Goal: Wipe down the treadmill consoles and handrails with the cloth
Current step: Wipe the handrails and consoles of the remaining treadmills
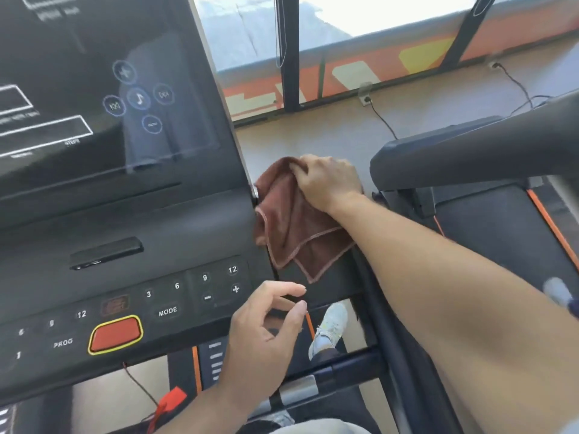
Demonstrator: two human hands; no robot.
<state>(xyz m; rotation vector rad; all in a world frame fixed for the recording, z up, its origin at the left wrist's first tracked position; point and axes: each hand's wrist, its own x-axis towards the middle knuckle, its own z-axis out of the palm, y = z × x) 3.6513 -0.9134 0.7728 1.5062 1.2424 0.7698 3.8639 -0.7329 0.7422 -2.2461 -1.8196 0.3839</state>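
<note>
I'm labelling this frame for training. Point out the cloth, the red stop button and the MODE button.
cloth [293, 233]: head view, middle of the hanging brown fabric.
red stop button [115, 333]: head view, centre of its red face.
MODE button [167, 311]: head view, on its lettering.

One head-worn wide-angle view looks forward and steeply down from close above the treadmill console [131, 245], which fills the left half; a neighbouring treadmill [470, 170], the floor [329, 126] and a window [376, 14] lie farther off at right.
</note>
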